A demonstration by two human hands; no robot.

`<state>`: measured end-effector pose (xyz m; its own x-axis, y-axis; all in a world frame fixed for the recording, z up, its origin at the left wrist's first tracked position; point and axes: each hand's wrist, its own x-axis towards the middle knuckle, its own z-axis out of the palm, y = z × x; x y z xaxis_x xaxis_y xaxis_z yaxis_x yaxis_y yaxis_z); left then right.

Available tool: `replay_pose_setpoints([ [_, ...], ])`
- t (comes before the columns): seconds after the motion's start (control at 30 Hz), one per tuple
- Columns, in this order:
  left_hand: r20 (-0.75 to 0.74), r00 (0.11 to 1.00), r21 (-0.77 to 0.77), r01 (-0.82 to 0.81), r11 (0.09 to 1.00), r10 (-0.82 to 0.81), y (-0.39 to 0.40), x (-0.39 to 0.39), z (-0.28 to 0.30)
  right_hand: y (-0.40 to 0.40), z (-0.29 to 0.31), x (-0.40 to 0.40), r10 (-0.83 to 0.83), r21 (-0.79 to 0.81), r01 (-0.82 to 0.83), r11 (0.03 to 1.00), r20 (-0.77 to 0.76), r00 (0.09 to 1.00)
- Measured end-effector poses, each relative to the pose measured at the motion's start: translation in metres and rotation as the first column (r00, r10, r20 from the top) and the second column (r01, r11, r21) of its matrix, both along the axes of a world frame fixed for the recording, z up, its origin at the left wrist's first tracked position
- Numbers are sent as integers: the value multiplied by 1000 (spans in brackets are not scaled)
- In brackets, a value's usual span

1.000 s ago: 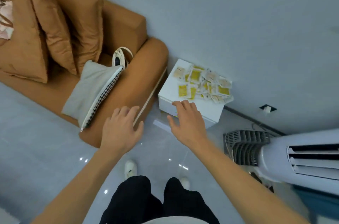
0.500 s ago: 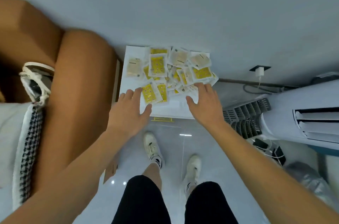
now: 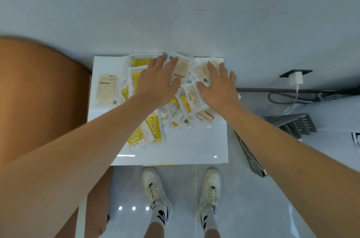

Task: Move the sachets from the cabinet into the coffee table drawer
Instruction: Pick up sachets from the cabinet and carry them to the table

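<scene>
**Both hands spread over the sachet heap on the cabinet**

Since the earlier frames both hands have been carried forward from the near edge of the cabinet (image 3: 204, 148) to the far part of its top, and the cabinet is now seen squarely from above.

Left of the cabinet, a brown sofa arm (image 3: 39, 97) is pressed close to its side. On the cabinet's left part one pale sachet (image 3: 107, 89) lies alone, apart from the rest. Toward the cabinet's middle and back the sachets (image 3: 185, 105) are heaped loosely, yellow and white packets overlapping.

The left hand (image 3: 157, 81) is laid over the heap's left half, fingers straight and slightly fanned, nothing clamped in it. The right hand (image 3: 218, 85) is laid over the right half in the same flat, spread manner, its fingertips near the cabinet's back edge. Whether the palms are pressed on the packets or held just above them cannot be told.

The hands are probably placed beyond the heap so that it can be raked together and scooped in one go. Most packets lie under and between the two palms; several yellow ones trail toward the cabinet's front, outside both hands, and the lone pale one is outside the left hand.

Right of the cabinet, a charger (image 3: 295, 78) is plugged in at the wall, its cable run down toward the floor. No coffee table drawer is in view.
</scene>
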<state>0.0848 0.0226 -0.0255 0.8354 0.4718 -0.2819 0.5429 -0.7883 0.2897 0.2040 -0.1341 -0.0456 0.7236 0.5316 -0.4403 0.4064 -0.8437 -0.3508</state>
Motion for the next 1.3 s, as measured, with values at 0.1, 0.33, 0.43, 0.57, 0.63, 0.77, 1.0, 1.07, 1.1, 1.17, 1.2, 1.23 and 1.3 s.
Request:
replay_pose_setpoints([
  [0.1, -112, 992, 20, 53, 998, -51, 2, 21, -21, 6, -20, 0, 26, -27, -26, 999, -20, 999],
  [0.33, -61, 998, 114, 22, 993, -16, -14, -2, -34, -8, -28, -20, 59, 174, -61, 983, 16, 998],
  [0.43, -35, 999, 178, -18, 984, 24, -20, -4, -32, -12, -30, -16, 0, 320, -27, 947, 84, 996],
  [0.57, 21, 986, 21, -164, 986, 164, -23, 6, -27, -7, -25, -12, -133, 408, 111, 906, 27, 991],
  [0.63, 71, 963, -108, -252, 962, 260, -25, 11, -22, -2, -24, -13, -180, 451, 158, 878, 8, 984],
  [0.77, 123, 908, -314, -347, 884, 400, -26, 16, -15, 9, -18, -12, -275, 480, 307, 822, -137, 952],
  [1.0, -61, 900, -213, -434, 875, 432, -23, 13, -19, 11, -10, -5, -310, 463, 440, 769, -331, 891],
  [1.07, -74, 890, -252, -452, 856, 449, -25, 15, -17, 10, -9, -5, -297, 466, 428, 775, -329, 896],
  [1.1, -64, 877, -295, -472, 831, 475, -25, 16, -17, 10, -9, -5, -294, 465, 423, 778, -326, 898],
  [1.17, -40, 851, -357, -501, 788, 523, -25, 16, -14, 10, -9, -5, -304, 459, 437, 774, -336, 891],
  [1.2, -25, 840, -375, -511, 774, 542, -24, 16, -12, 9, -8, -4, -312, 461, 458, 760, -359, 880],
  [1.23, -3, 827, -388, -519, 762, 562, -23, 15, -11, 8, -9, -4, -318, 465, 477, 746, -381, 868],
  [1.3, 48, 807, -400, -525, 751, 589, -22, 11, -8, 6, -8, -4, -323, 473, 503, 723, -412, 852],
])
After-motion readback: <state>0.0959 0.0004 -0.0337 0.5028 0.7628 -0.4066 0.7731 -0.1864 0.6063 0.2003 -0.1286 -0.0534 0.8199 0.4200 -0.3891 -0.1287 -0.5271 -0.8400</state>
